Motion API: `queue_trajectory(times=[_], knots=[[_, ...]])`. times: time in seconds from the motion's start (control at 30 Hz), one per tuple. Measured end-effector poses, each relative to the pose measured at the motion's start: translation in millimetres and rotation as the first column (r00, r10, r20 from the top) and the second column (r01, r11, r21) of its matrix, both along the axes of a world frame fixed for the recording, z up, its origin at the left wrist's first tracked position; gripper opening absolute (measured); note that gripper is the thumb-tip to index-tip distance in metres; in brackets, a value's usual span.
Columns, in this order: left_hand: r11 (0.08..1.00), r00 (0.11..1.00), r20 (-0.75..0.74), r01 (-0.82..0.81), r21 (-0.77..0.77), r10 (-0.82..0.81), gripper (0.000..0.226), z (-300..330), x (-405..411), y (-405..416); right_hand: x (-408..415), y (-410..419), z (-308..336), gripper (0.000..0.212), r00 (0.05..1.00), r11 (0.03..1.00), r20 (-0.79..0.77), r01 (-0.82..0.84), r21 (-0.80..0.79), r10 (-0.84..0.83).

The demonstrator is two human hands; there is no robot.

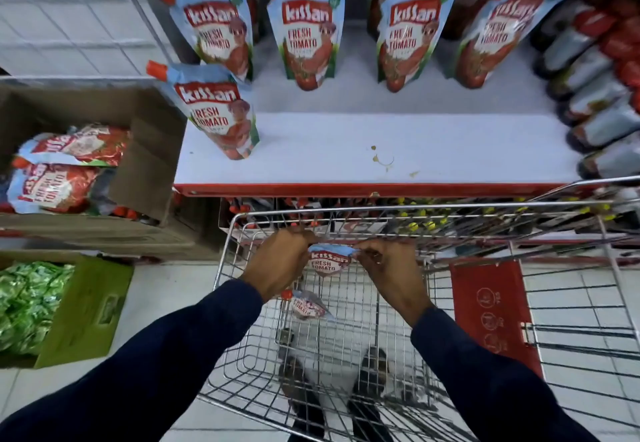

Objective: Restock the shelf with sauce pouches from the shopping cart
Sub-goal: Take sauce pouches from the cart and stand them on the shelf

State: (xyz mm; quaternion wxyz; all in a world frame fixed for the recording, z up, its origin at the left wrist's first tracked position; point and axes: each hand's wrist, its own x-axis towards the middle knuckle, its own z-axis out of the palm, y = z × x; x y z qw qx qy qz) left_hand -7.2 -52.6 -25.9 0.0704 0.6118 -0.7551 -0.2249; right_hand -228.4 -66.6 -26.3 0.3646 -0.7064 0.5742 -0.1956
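Both hands are down inside the wire shopping cart (408, 206). My left hand (281, 261) and my right hand (384, 265) grip the two upper corners of one blue-and-red tomato sauce pouch (329, 262), held upright between them. Another pouch (306, 304) lies on the cart floor just below. On the white shelf (398, 150) one pouch (221, 112) stands alone at the front left. Behind it runs a row of several upright pouches, among them the pouch (308, 33), with more behind.
A brown carton (152, 150) holding more sauce pouches sits left of the shelf. Below it a green carton (86, 306) holds green packets. Dark bottles (602, 102) lie along the shelf's right end. The cart's red child-seat flap (491, 310) is at right.
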Motion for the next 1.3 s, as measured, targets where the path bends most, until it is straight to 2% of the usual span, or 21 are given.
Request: queue_trajectory(times=[0.17, 0.3, 0.37, 0.47, 0.57, 0.73, 0.9, 1.3], knots=[[0.986, 0.996, -0.089, -0.035, -0.160, 0.021, 0.020, 74, 14, 8, 3, -5, 78, 0.015, 0.998, 0.993, 0.066, 0.002, -0.119, 0.006], [0.963, 0.995, -0.096, -0.052, -0.266, 0.027, 0.023, 132, 29, -1, 13, -22, 135, 0.014, 0.996, 0.973, 0.074, -0.031, -0.230, 0.050], [0.948, 0.996, -0.070, -0.068, -0.312, 0.049, 0.024, 161, 37, -8, 20, -36, 161, 0.012, 0.995, 0.959, 0.078, -0.031, -0.281, 0.055], [0.909, 0.996, 0.043, -0.053, -0.412, 0.077, 0.024, 200, 44, -26, 33, -60, 193, 0.011, 0.998, 0.923, 0.023, -0.046, -0.383, 0.059], [0.912, 0.986, 0.124, -0.055, -0.406, 0.114, 0.026, 228, 46, -48, 42, -79, 215, 0.010, 0.998, 0.896, -0.010, -0.062, -0.439, 0.064], [0.904, 0.970, 0.193, -0.051, -0.424, 0.145, 0.021, 251, 42, -78, 45, -106, 230, 0.008, 0.999, 0.889, 0.006, -0.040, -0.455, 0.048], [0.901, 0.961, 0.219, -0.060, -0.429, 0.168, 0.031, 260, 40, -106, 53, -134, 234, 0.009, 1.000, 0.874, 0.011, -0.017, -0.485, 0.025], [0.924, 0.956, 0.229, -0.089, -0.371, 0.184, 0.037, 240, 40, -131, 62, -166, 200, 0.011, 1.000, 0.921, 0.016, -0.019, -0.390, 0.027]])
